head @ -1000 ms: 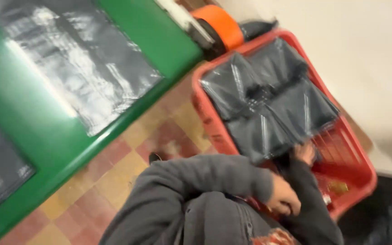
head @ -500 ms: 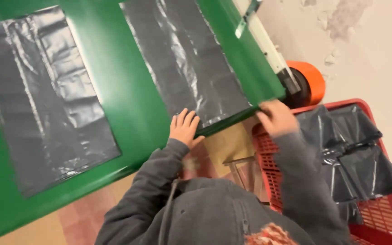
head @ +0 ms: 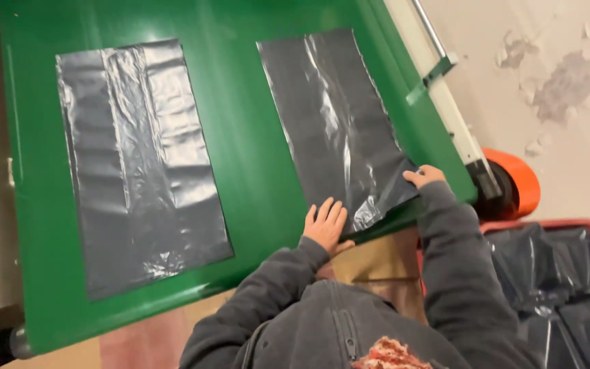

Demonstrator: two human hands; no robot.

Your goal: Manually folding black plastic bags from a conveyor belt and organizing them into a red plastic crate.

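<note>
At the near edge of the green conveyor belt [head: 247,171] both hands rest on one dark grey plastic bag [head: 336,123]; the left hand [head: 325,225] lies flat and open, fingers spread, on the bag's near left corner; the right hand [head: 423,177] presses its fingertips on the near right corner, not closed around anything that I can see; the bag stretches away from the hands up the belt, flat, glossy, creased lengthwise, its near edge rumpled between the two hands; a second grey plastic bag [head: 141,164] lies flat on the same belt well to the left, apart from the first; off to the right, below the belt, a red plastic crate [head: 548,224] holds a heap of more dark bags [head: 554,287]; just beyond it sits an orange roller end [head: 520,181] by the white frame rail [head: 445,102].
</note>
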